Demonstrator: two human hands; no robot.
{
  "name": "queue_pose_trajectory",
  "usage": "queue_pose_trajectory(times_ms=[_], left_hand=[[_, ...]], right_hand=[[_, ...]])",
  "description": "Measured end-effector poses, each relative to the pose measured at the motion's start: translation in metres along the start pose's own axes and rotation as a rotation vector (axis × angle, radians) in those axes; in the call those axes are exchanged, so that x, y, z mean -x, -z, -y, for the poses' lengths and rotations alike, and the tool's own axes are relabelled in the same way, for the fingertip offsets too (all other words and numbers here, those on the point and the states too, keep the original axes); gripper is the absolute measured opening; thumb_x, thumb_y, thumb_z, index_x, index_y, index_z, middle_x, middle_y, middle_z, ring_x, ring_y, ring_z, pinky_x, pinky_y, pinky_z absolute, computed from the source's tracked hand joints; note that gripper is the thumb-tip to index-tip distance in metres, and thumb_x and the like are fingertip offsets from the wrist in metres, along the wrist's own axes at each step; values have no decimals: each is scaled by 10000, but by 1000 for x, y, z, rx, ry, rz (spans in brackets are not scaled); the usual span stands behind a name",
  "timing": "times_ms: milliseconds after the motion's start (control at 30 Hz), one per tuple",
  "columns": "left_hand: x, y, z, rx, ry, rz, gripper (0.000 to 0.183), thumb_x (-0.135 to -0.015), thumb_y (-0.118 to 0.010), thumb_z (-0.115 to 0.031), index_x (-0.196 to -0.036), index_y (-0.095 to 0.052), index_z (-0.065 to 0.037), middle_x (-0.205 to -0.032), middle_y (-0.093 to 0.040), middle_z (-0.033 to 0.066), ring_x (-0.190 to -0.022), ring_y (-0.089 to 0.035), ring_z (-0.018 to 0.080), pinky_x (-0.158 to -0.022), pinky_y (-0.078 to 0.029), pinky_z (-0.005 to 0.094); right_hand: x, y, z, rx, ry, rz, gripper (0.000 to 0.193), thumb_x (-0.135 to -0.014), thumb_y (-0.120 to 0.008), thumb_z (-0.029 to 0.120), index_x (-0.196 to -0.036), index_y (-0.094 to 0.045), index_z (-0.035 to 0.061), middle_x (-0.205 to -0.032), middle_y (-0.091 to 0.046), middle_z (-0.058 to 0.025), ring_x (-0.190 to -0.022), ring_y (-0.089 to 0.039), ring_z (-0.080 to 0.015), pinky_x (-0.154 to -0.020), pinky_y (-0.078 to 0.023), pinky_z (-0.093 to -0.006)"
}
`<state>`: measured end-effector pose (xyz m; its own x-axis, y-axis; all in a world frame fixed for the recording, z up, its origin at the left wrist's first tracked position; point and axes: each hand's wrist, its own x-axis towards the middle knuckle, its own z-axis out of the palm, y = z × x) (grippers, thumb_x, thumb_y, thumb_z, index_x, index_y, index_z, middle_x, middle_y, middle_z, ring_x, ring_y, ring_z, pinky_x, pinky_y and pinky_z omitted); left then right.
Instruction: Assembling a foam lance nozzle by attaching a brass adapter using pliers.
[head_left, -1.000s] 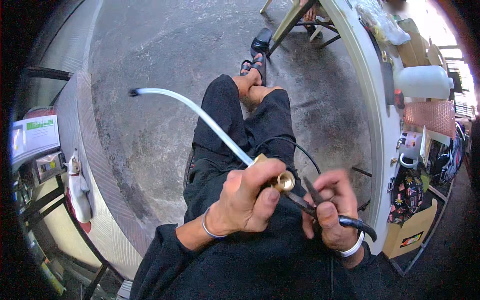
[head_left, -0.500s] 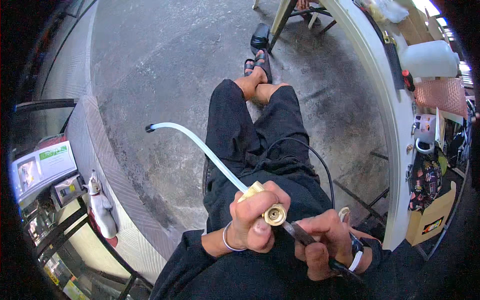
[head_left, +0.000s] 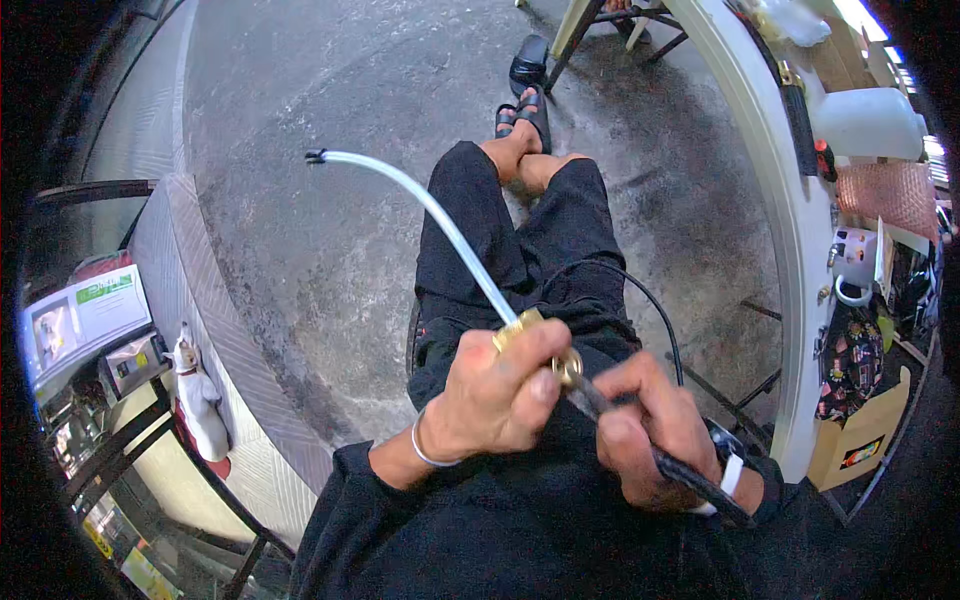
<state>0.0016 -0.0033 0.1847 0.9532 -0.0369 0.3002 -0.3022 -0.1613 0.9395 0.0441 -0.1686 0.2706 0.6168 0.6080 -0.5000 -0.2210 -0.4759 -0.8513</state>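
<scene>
- Brass fitting (head_left: 515,334): in the left hand (head_left: 495,388), above the lap, near the waist; open round end turned toward the right hand (head_left: 655,440).
- Left hand: fingers curled closed around the fitting, thumb and forefinger pressed on either side near the open end; wrist slanting up from the lower left, with a thin pale band (head_left: 433,452) around it.
- Right hand: wrapped snugly around a dark tool (head_left: 705,487), thumb and forefinger pinched forward along the shaft; slightly blurred, set lower than the left hand and just beside it, a white band (head_left: 733,474) at the wrist.
- Tool tip: right at the fitting's open end; impossible to tell whether inside or only against the rim.
- Translucent tube (head_left: 440,212): from the fitting's far end, curving up and left over the lap to a small black end piece (head_left: 316,156).
- On the white table (head_left: 790,440) at right: a whitish plastic jug (head_left: 870,123), lying on its side, and a patterned mug (head_left: 856,252) with a white handle; contents of both too unclear to tell.
- Cardboard box (head_left: 838,462): flap raised, just beside a dark patterned pouch (head_left: 855,365); interior hidden.
</scene>
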Motion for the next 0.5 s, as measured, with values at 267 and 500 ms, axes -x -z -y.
queue_pose_trajectory(times_ms=[267, 500], left_hand=[[-59, -27, 108, 286, 430, -45, 279, -898, -345, -230, -1059, -478, -46, -757, -507, 65, -694, -492, 133, -608, -412, 296], [-26, -61, 260, 762, 610, -85, 229, -873, -383, -246, -822, -544, -92, -772, -532, -2, -747, -506, 107, -651, -407, 240]], right_hand=[[-103, 34, -62, 158, 4, -233, 289, -861, -525, 292, -946, -468, 21, -751, -556, -77, -690, -513, -133, -608, -415, -306], [-177, 16, -175, 337, 217, -361, 270, -831, -569, 303, -806, -509, 41, -704, -536, -100, -682, -538, -171, -658, -436, -322]])
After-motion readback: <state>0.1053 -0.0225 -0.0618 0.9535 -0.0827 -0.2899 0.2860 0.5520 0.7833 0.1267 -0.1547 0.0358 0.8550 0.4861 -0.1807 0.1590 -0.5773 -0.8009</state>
